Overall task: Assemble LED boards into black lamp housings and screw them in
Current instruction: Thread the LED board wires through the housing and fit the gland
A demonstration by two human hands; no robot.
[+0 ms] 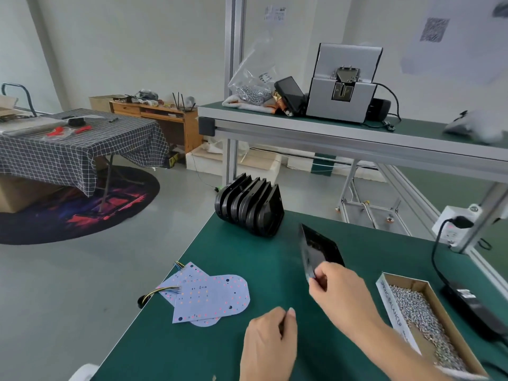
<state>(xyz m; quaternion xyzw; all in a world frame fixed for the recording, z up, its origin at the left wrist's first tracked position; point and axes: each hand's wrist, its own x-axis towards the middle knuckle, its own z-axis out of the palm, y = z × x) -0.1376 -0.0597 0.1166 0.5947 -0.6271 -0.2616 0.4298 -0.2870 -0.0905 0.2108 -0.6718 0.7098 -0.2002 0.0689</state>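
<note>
Left hand (268, 345) lowest in view, over the green bench (220, 353); fingers loosely curled, nothing in it.

Right hand (339, 291) just beyond, at its 1 o'clock, pinching the near corner of one black housing (320, 247). The housing is tilted up off the bench, long axis running from the fingers toward 11 o'clock.

LED boards (210, 295): two lie overlapped flat at the left hand's 10 o'clock, wires trailing off the bench edge. Left hand is plainly the nearer one; judged to be the hand to fetch a board while the right sets the housing down between them.

Screw box (428, 323) at the right hand's 3 o'clock.

Housing stack (250, 209) farthest, at 12 o'clock, on edge at the bench's far end.
</note>
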